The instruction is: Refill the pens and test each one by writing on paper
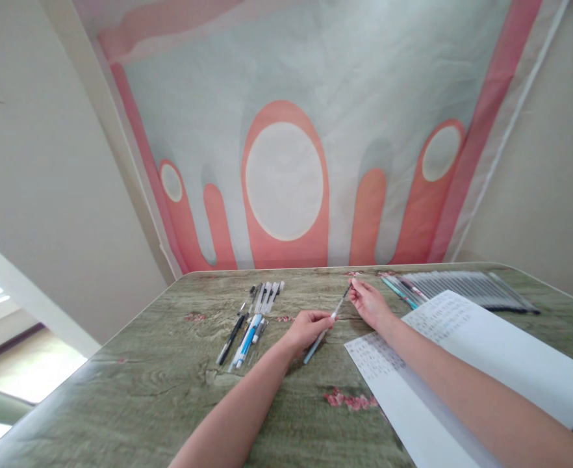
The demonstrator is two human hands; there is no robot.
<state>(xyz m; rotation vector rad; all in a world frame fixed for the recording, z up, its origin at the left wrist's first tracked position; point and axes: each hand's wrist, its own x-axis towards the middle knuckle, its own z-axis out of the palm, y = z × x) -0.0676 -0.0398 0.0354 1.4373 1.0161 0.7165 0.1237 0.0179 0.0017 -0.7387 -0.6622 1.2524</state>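
Observation:
My left hand (312, 327) is closed around a pale, translucent pen barrel (317, 344), whose lower end slants down toward the tabletop. A thin dark-tipped pen refill (341, 301) lines up with the barrel's upper end. My right hand (368, 303) pinches the refill's far end between thumb and fingertips. How deep the refill sits in the barrel is hidden by my left fingers. Left of my hands lie several pens, among them a blue-and-white pen (248, 340) and a black pen (231, 339). Several clear pen caps (269, 296) lie behind these pens.
The wood-patterned table (160, 390) has a far edge close to a wall with a pink-and-grey backdrop (193, 117). Printed white paper (501, 364) lies under my right forearm. Behind it is a row of clear pen barrels (466, 289), with a teal pen (399, 292) at its left.

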